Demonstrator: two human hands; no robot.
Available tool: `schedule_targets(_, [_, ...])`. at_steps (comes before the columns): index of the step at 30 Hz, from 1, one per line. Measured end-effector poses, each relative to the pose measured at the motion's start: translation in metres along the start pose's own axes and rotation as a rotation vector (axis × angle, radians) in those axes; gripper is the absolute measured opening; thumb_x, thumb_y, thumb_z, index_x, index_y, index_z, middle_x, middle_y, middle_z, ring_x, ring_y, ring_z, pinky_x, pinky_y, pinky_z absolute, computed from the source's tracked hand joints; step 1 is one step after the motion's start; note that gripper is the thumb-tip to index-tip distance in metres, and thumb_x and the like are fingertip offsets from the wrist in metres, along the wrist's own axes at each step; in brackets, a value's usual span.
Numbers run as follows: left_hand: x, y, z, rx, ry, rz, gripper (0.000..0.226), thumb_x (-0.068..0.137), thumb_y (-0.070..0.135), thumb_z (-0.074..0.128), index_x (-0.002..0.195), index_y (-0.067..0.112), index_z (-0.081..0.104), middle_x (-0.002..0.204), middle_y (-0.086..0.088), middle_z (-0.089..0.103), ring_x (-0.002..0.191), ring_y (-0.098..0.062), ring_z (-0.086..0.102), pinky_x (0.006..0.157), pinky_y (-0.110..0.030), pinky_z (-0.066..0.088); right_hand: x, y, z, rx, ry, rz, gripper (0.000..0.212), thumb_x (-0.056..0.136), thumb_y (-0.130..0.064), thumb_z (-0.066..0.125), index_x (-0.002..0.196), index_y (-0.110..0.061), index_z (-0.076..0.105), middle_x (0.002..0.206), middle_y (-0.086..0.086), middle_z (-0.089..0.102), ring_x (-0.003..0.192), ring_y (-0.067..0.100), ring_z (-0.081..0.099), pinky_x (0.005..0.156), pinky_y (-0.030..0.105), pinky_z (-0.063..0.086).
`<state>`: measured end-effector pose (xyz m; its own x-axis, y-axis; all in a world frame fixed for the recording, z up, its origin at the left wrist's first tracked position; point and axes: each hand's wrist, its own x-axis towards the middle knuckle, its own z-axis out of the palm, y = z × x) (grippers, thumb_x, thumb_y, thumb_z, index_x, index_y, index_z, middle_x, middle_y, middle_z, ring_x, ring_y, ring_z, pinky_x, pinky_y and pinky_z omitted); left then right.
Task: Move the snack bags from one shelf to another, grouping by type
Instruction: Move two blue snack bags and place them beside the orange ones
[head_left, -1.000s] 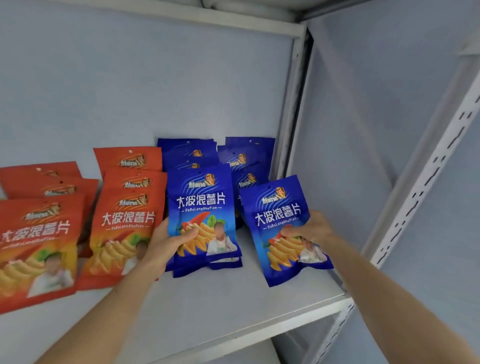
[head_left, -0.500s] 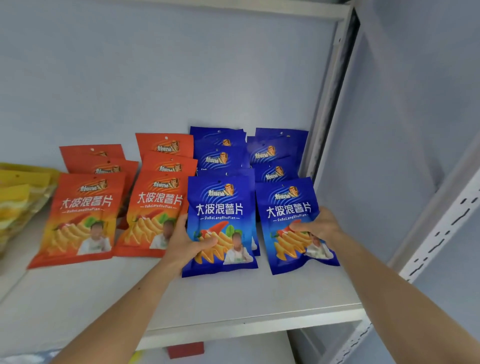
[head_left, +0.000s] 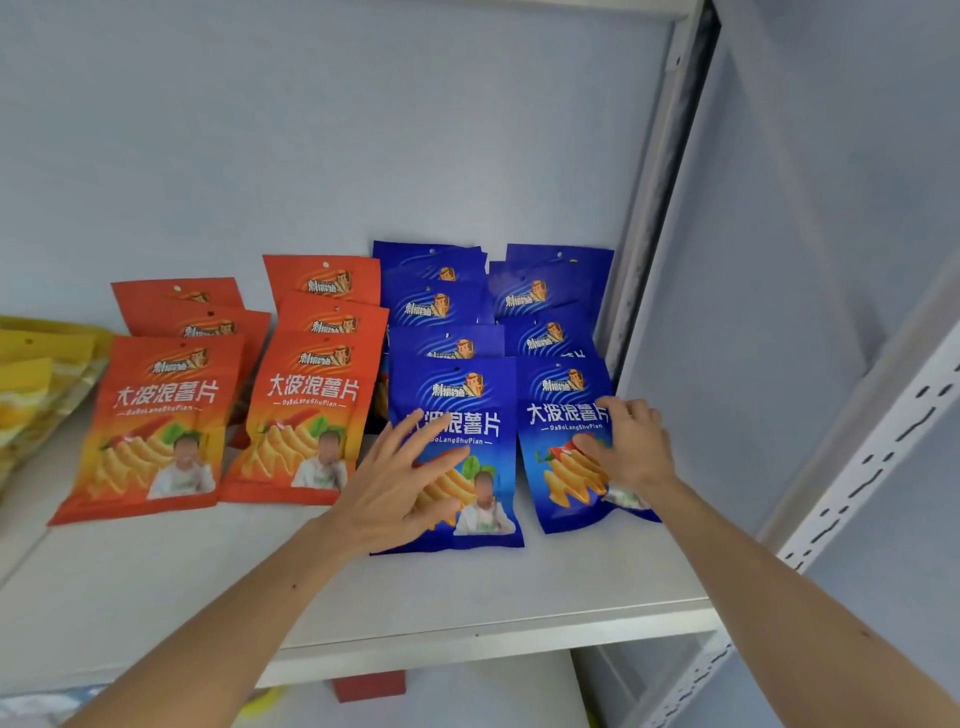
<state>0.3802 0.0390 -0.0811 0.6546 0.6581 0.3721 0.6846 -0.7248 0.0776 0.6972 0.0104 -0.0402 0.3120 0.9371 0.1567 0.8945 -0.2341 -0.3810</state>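
Note:
Two rows of blue snack bags lie overlapping at the right end of the white shelf (head_left: 467, 592). My left hand (head_left: 400, 483) hovers with fingers spread over the front-left blue bag (head_left: 467, 389), holding nothing. My right hand (head_left: 631, 447) rests flat on the front-right blue bag (head_left: 558, 415), fingers loose on top of it, without a grip. To the left lie two overlapping rows of orange bags, the front ones being an orange bag (head_left: 156, 415) and a second orange bag (head_left: 306, 405). Both front blue bags lie flat on the shelf.
Yellow bags (head_left: 36, 374) are stacked at the far left edge. A grey side panel and a slotted white upright (head_left: 857, 467) close off the right. The shelf's front strip is bare. Below the shelf edge a red object (head_left: 369, 686) shows.
Both hands have let go of the two front blue bags, which now lie flat. My left hand's fingers have spread open. The view has shifted right and back, showing the yellow bags.

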Motion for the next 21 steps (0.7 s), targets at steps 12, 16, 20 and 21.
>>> schedule_targets(12, [0.006,-0.014,0.002,0.245,-0.24,0.039,0.1,0.077,0.08,0.044,0.153,0.038,-0.006,0.164,0.001,-0.012,0.148,-0.03,-0.017,0.117,-0.056,0.009,-0.018,0.005,0.0,-0.074,-0.388,-0.136,0.116,0.064,-0.056,0.083,0.154,-0.029,0.015,0.155,0.003,0.02,0.145,0.029,0.019,0.111,0.039,0.036])
schedule_targets(16, [0.018,-0.018,0.0,0.275,-0.199,0.042,0.103,0.075,0.077,0.05,0.153,0.035,-0.001,0.165,-0.003,-0.008,0.149,-0.034,-0.01,0.116,-0.061,0.015,-0.009,-0.001,-0.001,-0.05,-0.359,-0.103,0.119,0.062,-0.05,0.087,0.154,-0.029,0.015,0.159,0.006,0.016,0.147,0.032,0.016,0.114,0.043,0.033])
schedule_targets(20, [0.028,-0.022,0.0,0.333,-0.178,0.052,0.105,0.072,0.076,0.056,0.154,0.032,0.006,0.164,-0.007,0.001,0.149,-0.039,0.003,0.112,-0.066,0.022,-0.004,-0.007,0.001,-0.09,-0.321,-0.094,0.123,0.06,-0.045,0.089,0.155,-0.027,0.013,0.161,0.009,0.012,0.148,0.033,0.014,0.116,0.044,0.03])
schedule_targets(21, [0.027,-0.022,0.001,0.338,-0.166,0.054,0.105,0.072,0.075,0.057,0.154,0.031,0.008,0.164,-0.007,0.004,0.149,-0.039,0.006,0.111,-0.066,0.024,-0.005,-0.008,0.002,-0.099,-0.315,-0.093,0.123,0.06,-0.044,0.089,0.155,-0.027,0.013,0.161,0.009,0.011,0.148,0.033,0.013,0.116,0.044,0.03])
